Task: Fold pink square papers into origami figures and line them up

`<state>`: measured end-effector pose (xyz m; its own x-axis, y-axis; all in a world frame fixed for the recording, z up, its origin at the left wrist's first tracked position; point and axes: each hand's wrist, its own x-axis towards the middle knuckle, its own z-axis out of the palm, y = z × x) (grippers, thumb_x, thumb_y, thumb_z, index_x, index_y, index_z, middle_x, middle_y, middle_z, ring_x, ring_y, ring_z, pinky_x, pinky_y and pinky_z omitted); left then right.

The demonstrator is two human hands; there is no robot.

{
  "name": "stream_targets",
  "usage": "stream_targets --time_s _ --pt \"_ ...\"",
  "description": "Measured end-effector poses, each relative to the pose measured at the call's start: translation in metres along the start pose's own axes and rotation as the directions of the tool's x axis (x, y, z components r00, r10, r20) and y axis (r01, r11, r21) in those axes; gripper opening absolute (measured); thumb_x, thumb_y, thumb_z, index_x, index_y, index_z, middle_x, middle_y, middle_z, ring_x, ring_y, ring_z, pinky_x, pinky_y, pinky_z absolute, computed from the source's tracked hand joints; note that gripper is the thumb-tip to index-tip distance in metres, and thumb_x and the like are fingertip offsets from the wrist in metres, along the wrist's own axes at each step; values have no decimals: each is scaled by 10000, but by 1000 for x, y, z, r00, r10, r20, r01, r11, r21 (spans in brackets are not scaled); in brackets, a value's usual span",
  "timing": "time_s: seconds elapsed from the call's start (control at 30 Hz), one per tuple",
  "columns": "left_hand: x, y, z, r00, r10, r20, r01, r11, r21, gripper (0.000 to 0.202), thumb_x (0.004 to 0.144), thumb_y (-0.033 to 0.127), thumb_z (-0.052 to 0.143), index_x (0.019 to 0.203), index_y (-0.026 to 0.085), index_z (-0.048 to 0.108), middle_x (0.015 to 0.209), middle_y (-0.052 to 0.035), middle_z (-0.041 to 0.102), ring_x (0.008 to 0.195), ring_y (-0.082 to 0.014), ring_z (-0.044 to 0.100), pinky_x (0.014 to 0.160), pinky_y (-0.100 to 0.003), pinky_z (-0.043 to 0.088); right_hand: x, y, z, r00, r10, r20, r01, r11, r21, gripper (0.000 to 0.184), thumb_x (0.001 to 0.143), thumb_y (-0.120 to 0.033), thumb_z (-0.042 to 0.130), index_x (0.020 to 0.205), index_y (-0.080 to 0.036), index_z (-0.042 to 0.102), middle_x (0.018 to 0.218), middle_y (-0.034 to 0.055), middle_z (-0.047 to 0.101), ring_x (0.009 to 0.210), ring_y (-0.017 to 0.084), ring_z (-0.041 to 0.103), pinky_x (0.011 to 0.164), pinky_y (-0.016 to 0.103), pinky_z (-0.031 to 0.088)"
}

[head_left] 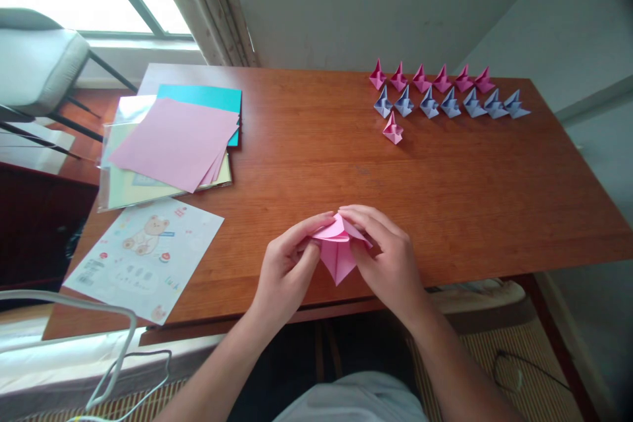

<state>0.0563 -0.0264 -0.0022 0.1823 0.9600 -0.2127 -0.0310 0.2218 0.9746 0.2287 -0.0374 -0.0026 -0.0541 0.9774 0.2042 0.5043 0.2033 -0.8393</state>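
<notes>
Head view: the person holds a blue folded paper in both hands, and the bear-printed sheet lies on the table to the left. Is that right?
Not quite: the folded paper is pink, not blue, as the head view shows. The left hand and right hand do both hold it, and the bear-printed sheet lies on the table to the left.

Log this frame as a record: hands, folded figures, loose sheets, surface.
Left hand: pinches left side of folded pink paper
Right hand: holds its right side
Folded figures: six dark pink figures in back row, seven bluish figures in middle row, one light pink figure in front
Loose sheets: pink sheets overlapping teal paper; bear-print sheet nearer
Surface: wooden table
</notes>
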Motion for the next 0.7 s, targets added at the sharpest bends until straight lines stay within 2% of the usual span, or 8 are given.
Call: stream_targets --time_s 0.1,0.23,0.3,0.37,0.5,0.6,0.7 --pt "-2 -1 -1 998 -68 11 68 985 -158 241 900 255 643 1095 218 778 1214 -68 741 1150 -262 654 961 -328 521 -2 2 -1 1000 -11 -5 11 1000 5 440 885 -62 509 1207 -296 696 1251 51 697 1186 220 652 1033 393 532" --pt "-3 0 -2 971 -214 109 240 869 -433 262 881 271 618 1083 192 764 1116 -78 737 964 -219 668 809 -291 551 -4 1 -2 999 -29 -38 29 1000 10 436 883 -65 523 1190 -310 713 1252 54 693 1178 232 659 1011 412 549" --pt "-2 1 -2 962 -219 164 273 816 -510 289 859 288 609 1076 163 751 1051 -86 726 910 -206 655 781 -281 549 -4 0 -2 998 -48 -48 47 999 -5 442 884 -55 516 1185 -310 716 1248 60 692 1173 229 662 998 409 555" --pt "-2 2 -2 960 -225 169 281 784 -554 282 873 346 617 1059 169 734 1025 -76 712 884 -193 645 751 -270 545 -5 -1 -1 996 -76 -51 74 997 -26 435 890 -48 515 1171 -306 724 1240 68 691 1160 223 668 984 399 561" --pt "-2 6 0 945 -299 136 326 809 -489 236 877 370 720 1060 225 686 1024 -26 708 841 -150 647 737 -241 520 -7 -1 -1 990 -139 -17 138 990 -38 393 912 -79 551 1183 -310 717 1254 75 682 1136 225 675 949 399 575" --pt "-1 8 1 927 -302 224 368 849 -379 332 831 349 789 1113 211 682 1052 -52 729 875 -173 674 769 -252 506 -10 1 -1 981 -191 19 192 980 -52 374 929 -121 586 1220 -332 690 1293 74 666 1107 229 677 912 414 587" --pt "-1 8 1 924 -285 256 359 875 -325 358 817 333 806 1126 189 696 1053 -73 743 900 -193 679 767 -256 497 -12 1 -3 968 -247 51 250 965 -74 404 935 -111 581 1259 -339 661 1300 78 664 1154 239 656 924 427 580"
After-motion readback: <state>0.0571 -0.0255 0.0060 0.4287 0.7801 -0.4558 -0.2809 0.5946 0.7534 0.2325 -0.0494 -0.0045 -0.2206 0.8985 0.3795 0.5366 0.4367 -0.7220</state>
